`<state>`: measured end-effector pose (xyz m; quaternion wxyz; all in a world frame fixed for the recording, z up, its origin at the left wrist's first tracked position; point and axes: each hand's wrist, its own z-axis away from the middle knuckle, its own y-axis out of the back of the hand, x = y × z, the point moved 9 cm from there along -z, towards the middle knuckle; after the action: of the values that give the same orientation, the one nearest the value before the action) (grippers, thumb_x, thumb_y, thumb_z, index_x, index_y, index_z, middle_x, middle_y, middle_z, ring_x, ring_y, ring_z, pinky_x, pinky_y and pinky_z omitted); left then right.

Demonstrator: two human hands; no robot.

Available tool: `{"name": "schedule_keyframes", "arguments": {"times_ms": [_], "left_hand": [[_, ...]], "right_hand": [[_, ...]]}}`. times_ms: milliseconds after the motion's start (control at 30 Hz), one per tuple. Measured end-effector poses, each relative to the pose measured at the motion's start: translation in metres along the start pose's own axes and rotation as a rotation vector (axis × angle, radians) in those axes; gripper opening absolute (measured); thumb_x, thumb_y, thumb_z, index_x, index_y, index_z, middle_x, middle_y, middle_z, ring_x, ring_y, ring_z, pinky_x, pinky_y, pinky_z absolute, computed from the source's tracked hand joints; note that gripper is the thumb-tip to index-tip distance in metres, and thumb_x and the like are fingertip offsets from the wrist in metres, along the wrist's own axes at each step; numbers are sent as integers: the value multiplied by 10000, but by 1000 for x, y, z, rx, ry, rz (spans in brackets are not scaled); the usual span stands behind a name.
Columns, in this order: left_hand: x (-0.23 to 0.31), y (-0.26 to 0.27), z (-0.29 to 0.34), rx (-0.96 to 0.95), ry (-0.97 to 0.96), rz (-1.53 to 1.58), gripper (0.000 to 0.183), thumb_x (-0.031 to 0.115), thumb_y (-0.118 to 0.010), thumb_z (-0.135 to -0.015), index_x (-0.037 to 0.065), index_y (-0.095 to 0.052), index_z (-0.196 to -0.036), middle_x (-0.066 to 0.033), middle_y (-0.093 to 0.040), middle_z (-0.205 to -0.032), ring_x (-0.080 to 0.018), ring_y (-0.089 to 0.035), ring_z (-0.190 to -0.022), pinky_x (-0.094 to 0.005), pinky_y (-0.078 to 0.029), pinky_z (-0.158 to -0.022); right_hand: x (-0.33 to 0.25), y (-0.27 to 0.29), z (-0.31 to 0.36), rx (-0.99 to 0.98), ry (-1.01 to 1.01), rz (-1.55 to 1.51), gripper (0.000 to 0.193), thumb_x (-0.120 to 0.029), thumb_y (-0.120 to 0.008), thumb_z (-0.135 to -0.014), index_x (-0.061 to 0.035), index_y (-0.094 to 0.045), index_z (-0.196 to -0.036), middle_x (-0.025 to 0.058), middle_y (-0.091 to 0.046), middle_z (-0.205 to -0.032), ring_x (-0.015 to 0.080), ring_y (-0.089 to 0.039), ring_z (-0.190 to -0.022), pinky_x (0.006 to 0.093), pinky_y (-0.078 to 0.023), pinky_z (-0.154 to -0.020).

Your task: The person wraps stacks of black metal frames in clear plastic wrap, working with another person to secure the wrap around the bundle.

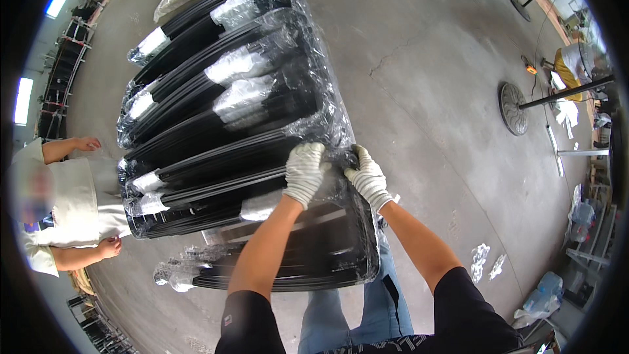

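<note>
A row of long black panels [190,128], bundled in clear plastic film [335,115], lies before me, with shiny wrap bunched along its right side. My left hand [305,169], in a white ribbed glove, has its fingers curled down on the wrapped edge. Beside it my right hand [368,178], gloved the same way, grips the film at the outer right edge of the stack. Both hands look closed; the fingertips are partly hidden in the wrap. Nearest my legs lies another wrapped black bundle [275,275], its far left end covered in crumpled film.
A co-worker [72,196] stands at the left end of the stack, both hands held out near it. Round-based metal stands [514,109] are at the right, with a water jug [545,292] at the lower right. Scraps of film [480,261] lie on the concrete floor.
</note>
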<state>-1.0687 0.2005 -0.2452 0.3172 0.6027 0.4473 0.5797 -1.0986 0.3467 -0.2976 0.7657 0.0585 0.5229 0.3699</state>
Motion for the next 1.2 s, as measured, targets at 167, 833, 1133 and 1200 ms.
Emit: {"name": "schedule_keyframes", "arguments": {"times_ms": [167, 833, 1133, 1200], "left_hand": [[-19, 13, -1, -113, 41, 69, 820, 296, -796, -529, 67, -385, -1200, -114, -481, -1163, -285, -467, -1070, -368, -364, -932], [14, -39, -24, -302, -208, -35, 433, 435, -638, -681, 45, -535, -838, -118, -610, -734, -283, -598, -701, -367, -456, -619], [-76, 55, -72, 354, 600, 620, 290, 289, -630, -786, 47, -556, -926, -52, -595, -775, -146, -541, -670, -276, -444, -650], [-122, 47, -95, 343, 727, 528, 562, 430, -646, -737, 51, -456, -1106, -159, -585, -977, -254, -541, -906, -336, -403, -817]], "right_hand": [[13, 3, 17, 107, -44, -112, 619, -178, -631, -702, -91, -374, -1258, 189, -547, -1109, 316, -520, -1043, 338, -397, -896], [5, 6, 24, 190, -86, 86, 578, -101, -586, -700, -108, -398, -1247, 213, -577, -1005, 345, -561, -936, 377, -444, -822], [14, 7, 22, 181, -108, 45, 611, -158, -592, -714, -179, -360, -1279, 180, -577, -1041, 353, -560, -937, 388, -441, -817], [12, 1, 24, 194, -59, 59, 612, -150, -588, -712, -166, -359, -1279, 183, -568, -1057, 353, -558, -943, 388, -439, -822]]}}
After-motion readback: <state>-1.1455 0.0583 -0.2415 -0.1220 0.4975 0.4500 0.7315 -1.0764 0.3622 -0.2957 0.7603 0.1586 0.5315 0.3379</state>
